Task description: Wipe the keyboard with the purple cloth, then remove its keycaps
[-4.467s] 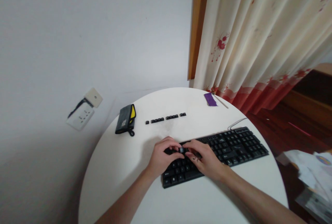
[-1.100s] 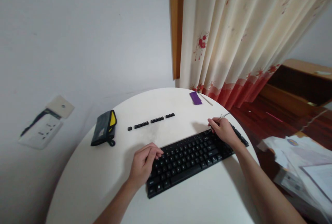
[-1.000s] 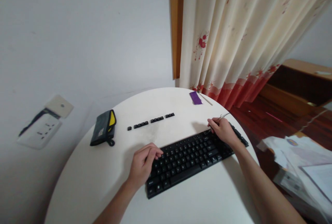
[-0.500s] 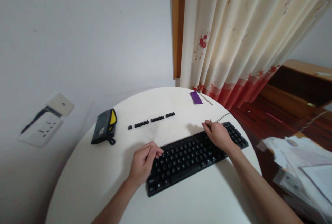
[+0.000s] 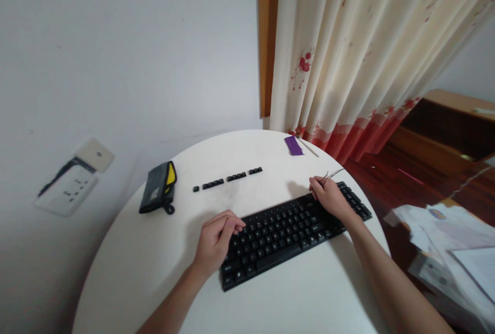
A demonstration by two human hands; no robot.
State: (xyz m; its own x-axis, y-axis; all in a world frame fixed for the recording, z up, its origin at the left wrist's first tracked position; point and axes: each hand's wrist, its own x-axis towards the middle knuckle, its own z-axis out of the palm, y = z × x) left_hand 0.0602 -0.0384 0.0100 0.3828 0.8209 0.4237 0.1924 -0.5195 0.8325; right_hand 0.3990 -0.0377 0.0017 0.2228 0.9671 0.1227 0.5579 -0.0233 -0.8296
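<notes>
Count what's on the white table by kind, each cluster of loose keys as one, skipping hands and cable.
Keyboard: 1
Pouch: 1
Cloth: 1
Stick: 1
Key clusters, one a lone key: 4
Total: 8

1. The keyboard (image 5: pixel 270 236) looks like black plastic, mostly matt.
2. The loose keys (image 5: pixel 236 176) look like black plastic too.
3. The table (image 5: pixel 247 298) has a smooth white top with a soft sheen.
4. The pouch (image 5: pixel 152 192) seems matt, dark cloth.
5. The rag (image 5: pixel 293 146) is purple cloth, frayed.
6. The curtain (image 5: pixel 340 66) is cloth.
7. The socket (image 5: pixel 69 189) is smooth plastic.
8. The wall (image 5: pixel 135 55) looks matt.
</notes>
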